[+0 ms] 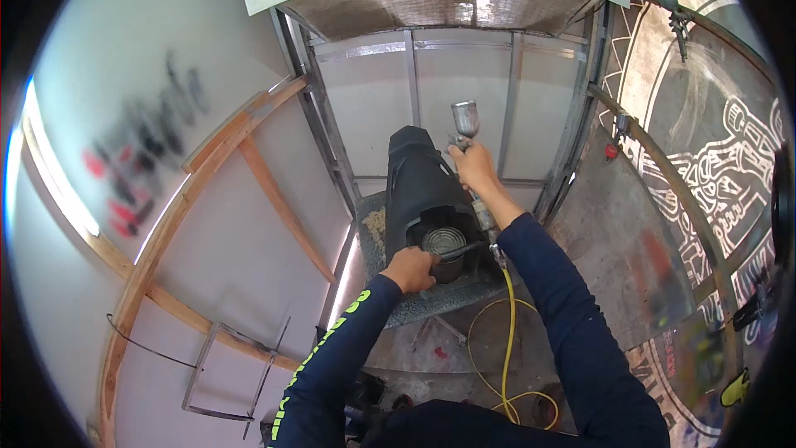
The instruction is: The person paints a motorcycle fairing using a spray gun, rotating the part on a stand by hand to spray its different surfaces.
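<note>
My right hand (475,168) is closed around a spray gun (456,143) with a metal cup (466,119) on top. The gun is beside the right side of a long black molded shell (421,178), which looks like a vehicle's plastic body part. A yellow air hose (509,323) runs down from the gun's fittings. At the shell's near end, my left hand (411,270) is closed on a thin dark bar (464,250); whether this belongs to the shell I cannot tell. Just behind the bar stands a ridged metal can (444,239).
The shell rests on a grey speckled support (419,307). A metal frame (406,75) backs the booth, with a wooden-framed panel (240,133) on the left. A wire rack (236,373) hangs at lower left. Another spray gun (680,29) hangs at upper right. The hose loops below.
</note>
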